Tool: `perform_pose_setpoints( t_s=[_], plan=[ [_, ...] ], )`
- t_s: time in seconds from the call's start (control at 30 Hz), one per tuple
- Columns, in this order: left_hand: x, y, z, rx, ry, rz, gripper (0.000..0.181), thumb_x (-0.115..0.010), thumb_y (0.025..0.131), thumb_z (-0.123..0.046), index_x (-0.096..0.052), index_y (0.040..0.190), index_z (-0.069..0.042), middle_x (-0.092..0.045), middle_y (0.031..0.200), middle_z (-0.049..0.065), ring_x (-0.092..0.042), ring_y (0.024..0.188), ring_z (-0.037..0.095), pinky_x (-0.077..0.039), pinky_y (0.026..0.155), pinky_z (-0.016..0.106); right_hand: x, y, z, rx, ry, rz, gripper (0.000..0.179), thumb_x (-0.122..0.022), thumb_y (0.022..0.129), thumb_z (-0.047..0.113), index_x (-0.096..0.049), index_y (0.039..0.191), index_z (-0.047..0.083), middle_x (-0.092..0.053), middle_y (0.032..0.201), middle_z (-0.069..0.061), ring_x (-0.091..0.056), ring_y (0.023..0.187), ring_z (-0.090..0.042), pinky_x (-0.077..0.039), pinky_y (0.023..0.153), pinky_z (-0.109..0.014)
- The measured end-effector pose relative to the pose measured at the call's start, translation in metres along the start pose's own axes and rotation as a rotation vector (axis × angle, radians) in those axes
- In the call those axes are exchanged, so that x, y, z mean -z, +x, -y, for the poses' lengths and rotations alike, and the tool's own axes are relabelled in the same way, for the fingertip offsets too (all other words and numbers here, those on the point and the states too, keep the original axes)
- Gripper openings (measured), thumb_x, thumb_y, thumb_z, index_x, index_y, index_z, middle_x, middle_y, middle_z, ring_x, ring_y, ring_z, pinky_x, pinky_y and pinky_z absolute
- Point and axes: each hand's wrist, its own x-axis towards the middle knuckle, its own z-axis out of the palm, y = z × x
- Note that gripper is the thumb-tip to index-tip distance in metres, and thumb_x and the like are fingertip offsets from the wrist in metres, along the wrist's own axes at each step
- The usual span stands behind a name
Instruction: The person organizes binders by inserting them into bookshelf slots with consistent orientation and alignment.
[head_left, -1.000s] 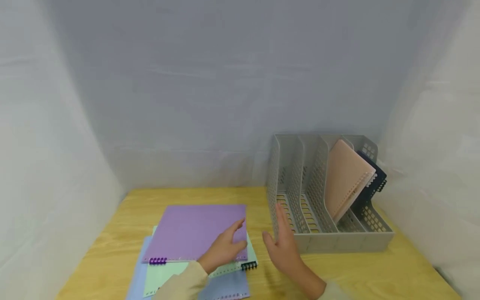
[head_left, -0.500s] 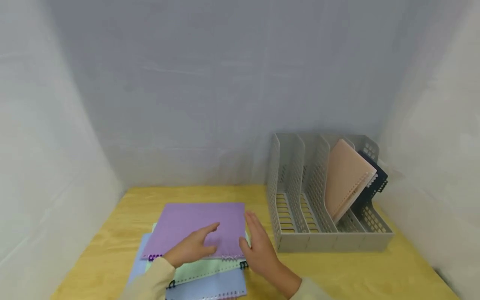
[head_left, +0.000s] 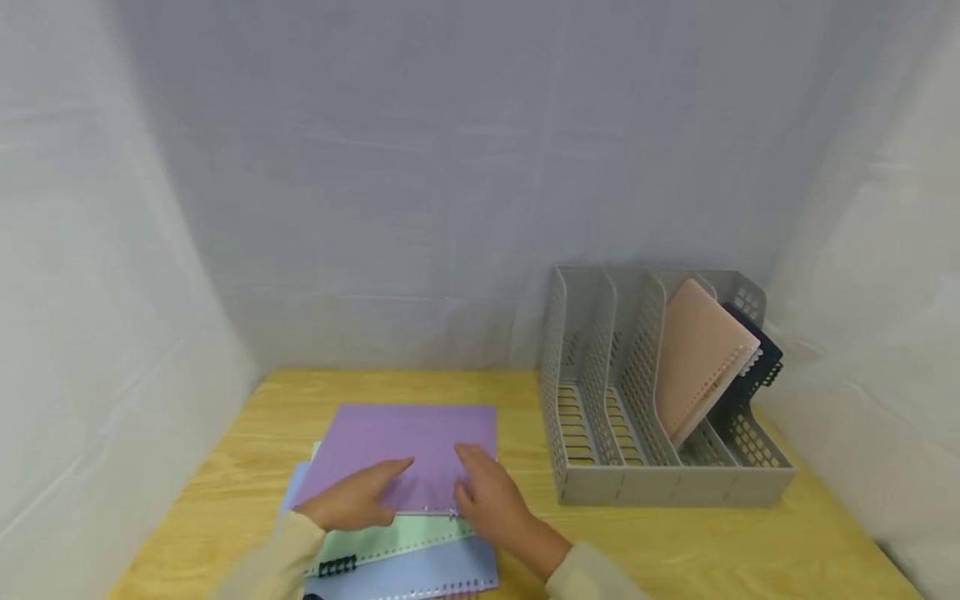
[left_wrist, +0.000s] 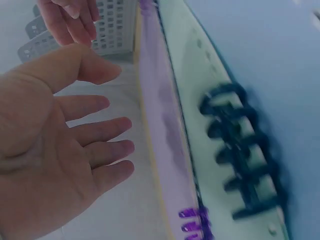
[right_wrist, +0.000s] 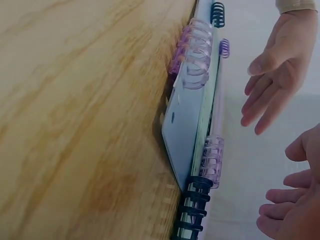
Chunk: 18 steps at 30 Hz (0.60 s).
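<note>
The left hand (head_left: pixel 352 500) and right hand (head_left: pixel 491 502) are hovering just above the purple notebook (head_left: pixel 420 433), fingers loosely extended and grasping nothing. The notebook is lying flat atop the green notebook (head_left: pixel 397 535) and blue notebook (head_left: pixel 427 567), its ringed edge facing the person. Its smooth cover is suggesting a light, fairly stiff, slightly slippery thing, best held by both side edges, away from the rings. Its far edge is bordering bare wood; lower covers are projecting beyond its near edge. A strip of table (head_left: pixel 517 408) is separating the stack from the gray rack (head_left: pixel 675 487).
</note>
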Motion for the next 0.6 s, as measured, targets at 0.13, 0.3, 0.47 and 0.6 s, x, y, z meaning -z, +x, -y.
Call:
perform_pose_setpoints(
  t_s=[0.13,0.3,0.47,0.6],
  plan=[
    [-0.001,-0.007,0.009,0.014,0.073,0.027,0.074,-0.073,0.071,-0.002,-0.043,0.137,0.014,-0.044,0.138,0.035,-0.042,0.127,0.052,-0.032,0.105,0.062,-0.011,0.005,0.002,0.013,-0.122,0.084,0.046,-0.053,0.096,0.013,-0.048,0.138,-0.005,-0.05,0.141,-0.02,-0.045,0.132,-0.035,-0.037,0.11,-0.047],
    [0.002,-0.012,0.017,0.087,0.132,0.084,0.069,-0.072,0.072,0.0,-0.047,0.136,0.011,-0.045,0.137,0.034,-0.042,0.127,0.05,-0.032,0.106,0.061,-0.022,0.011,0.006,0.003,-0.269,0.223,0.049,-0.053,0.098,0.023,-0.047,0.141,0.002,-0.047,0.144,-0.019,-0.042,0.135,-0.033,-0.035,0.112,-0.045],
    [0.001,-0.013,0.023,0.125,0.212,0.093,0.066,-0.076,0.07,-0.001,-0.052,0.132,0.009,-0.048,0.135,0.033,-0.045,0.127,0.048,-0.034,0.107,0.059,-0.029,0.015,0.006,0.022,-0.346,0.317,0.059,-0.057,0.095,0.032,-0.043,0.145,0.004,-0.042,0.148,-0.02,-0.037,0.138,-0.035,-0.032,0.114,-0.044],
    [-0.001,-0.012,0.026,0.131,0.292,0.095,0.067,-0.079,0.068,-0.004,-0.056,0.129,0.007,-0.051,0.133,0.032,-0.048,0.124,0.048,-0.036,0.106,0.057,-0.029,0.019,0.007,0.077,-0.445,0.376,0.07,-0.06,0.09,0.041,-0.039,0.147,0.006,-0.041,0.149,-0.019,-0.036,0.139,-0.035,-0.031,0.115,-0.042]
  ],
)
